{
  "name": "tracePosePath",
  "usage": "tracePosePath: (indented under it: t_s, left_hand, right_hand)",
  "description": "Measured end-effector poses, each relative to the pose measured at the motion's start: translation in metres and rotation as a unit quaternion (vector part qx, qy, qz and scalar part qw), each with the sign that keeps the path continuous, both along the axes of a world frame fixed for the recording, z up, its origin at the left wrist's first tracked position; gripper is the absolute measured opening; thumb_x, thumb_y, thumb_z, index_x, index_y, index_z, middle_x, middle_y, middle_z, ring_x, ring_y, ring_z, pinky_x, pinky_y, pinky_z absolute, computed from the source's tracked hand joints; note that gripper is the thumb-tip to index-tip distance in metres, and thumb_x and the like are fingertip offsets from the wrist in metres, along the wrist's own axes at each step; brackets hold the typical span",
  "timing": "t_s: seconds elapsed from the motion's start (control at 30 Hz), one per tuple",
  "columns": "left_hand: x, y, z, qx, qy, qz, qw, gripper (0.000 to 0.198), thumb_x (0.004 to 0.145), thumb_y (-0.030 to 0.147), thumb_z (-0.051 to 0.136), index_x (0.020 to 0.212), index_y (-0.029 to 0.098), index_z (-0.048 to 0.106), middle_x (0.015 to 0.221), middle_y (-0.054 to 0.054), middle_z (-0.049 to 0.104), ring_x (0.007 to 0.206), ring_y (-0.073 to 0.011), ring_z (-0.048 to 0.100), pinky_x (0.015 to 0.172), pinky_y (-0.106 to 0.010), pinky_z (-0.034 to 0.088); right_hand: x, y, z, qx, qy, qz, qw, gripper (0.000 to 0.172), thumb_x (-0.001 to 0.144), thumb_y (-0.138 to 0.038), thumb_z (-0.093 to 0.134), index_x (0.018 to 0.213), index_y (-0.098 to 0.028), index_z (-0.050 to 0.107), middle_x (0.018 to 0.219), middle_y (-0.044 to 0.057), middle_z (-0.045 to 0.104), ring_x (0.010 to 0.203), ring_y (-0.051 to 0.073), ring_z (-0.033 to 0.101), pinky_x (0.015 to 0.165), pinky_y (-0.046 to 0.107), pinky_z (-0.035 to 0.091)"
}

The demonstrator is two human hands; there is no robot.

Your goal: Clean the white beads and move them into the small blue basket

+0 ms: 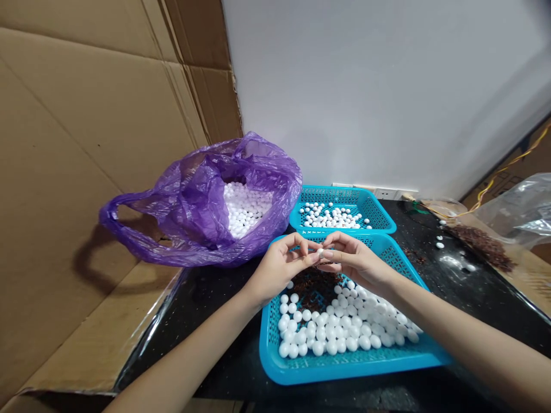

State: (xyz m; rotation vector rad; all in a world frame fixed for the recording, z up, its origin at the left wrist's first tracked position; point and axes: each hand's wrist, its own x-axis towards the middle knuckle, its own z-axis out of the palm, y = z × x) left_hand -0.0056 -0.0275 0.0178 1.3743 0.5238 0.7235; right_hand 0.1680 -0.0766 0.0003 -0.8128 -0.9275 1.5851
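Note:
My left hand and my right hand meet above the near blue basket. Both pinch one small white ball between their fingertips. Below them the basket holds several white balls and a patch of dark brown crumbs. Behind it stands a second blue basket with several white balls in it.
A purple plastic bag full of white balls sits at the left against cardboard sheets. On the black table, at the right, lie loose white balls, brown debris and a clear plastic bag. A white wall rises behind.

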Motion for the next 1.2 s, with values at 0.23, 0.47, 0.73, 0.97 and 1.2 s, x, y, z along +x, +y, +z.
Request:
tracePosePath:
  t_s: [0.23, 0.47, 0.73, 0.97, 1.2]
  left_hand:
    - [-0.001, 0.003, -0.003, 0.012, 0.015, 0.008, 1.000, 0.032, 0.071, 0.023, 0.071, 0.062, 0.015, 0.042, 0.090, -0.005, 0.069, 0.086, -0.0161, 0.064, 0.087, -0.034, 0.048]
    - [0.000, 0.001, -0.001, 0.013, 0.015, 0.012, 1.000, 0.030, 0.071, 0.025, 0.071, 0.062, 0.014, 0.044, 0.091, -0.006, 0.068, 0.082, -0.0149, 0.064, 0.084, -0.033, 0.050]
    - [0.001, 0.000, -0.002, 0.016, 0.024, 0.018, 0.999, 0.018, 0.076, 0.025, 0.066, 0.082, 0.014, 0.054, 0.114, -0.007, 0.057, 0.091, -0.0163, 0.062, 0.078, -0.030, 0.054]
    - [-0.004, 0.005, -0.009, 0.221, 0.111, 0.089, 0.965, 0.004, 0.081, 0.020, 0.056, 0.083, 0.017, 0.058, 0.099, -0.004, 0.061, 0.087, -0.0168, 0.060, 0.073, -0.029, 0.049]
    - [-0.005, 0.006, -0.009, 0.346, 0.171, 0.025, 0.922, 0.016, 0.078, 0.009, 0.048, 0.075, 0.019, 0.060, 0.083, -0.001, 0.062, 0.076, -0.0153, 0.058, 0.068, -0.026, 0.045]
  right_hand:
    - [-0.003, -0.001, 0.001, 0.005, -0.002, -0.011, 1.000, 0.022, 0.068, -0.019, 0.076, 0.071, -0.017, 0.055, 0.075, -0.001, 0.064, 0.068, 0.010, 0.061, 0.069, 0.026, 0.051]
    - [-0.001, 0.001, -0.001, -0.014, 0.007, -0.008, 1.000, 0.022, 0.068, -0.019, 0.077, 0.076, -0.018, 0.057, 0.075, -0.002, 0.065, 0.070, 0.011, 0.064, 0.076, 0.030, 0.052]
    - [0.000, 0.002, -0.001, -0.033, 0.028, 0.001, 0.999, 0.020, 0.070, -0.018, 0.075, 0.080, -0.019, 0.057, 0.078, -0.003, 0.067, 0.075, 0.012, 0.066, 0.087, 0.037, 0.049]
    - [0.003, 0.006, 0.001, -0.061, 0.030, -0.129, 0.989, 0.024, 0.062, -0.021, 0.080, 0.072, -0.020, 0.058, 0.076, -0.002, 0.067, 0.080, 0.015, 0.065, 0.087, 0.033, 0.048]
    - [0.010, 0.003, -0.005, -0.076, 0.007, -0.196, 0.978, 0.022, 0.060, -0.023, 0.080, 0.063, -0.019, 0.058, 0.076, 0.002, 0.065, 0.083, 0.018, 0.063, 0.089, 0.034, 0.047]
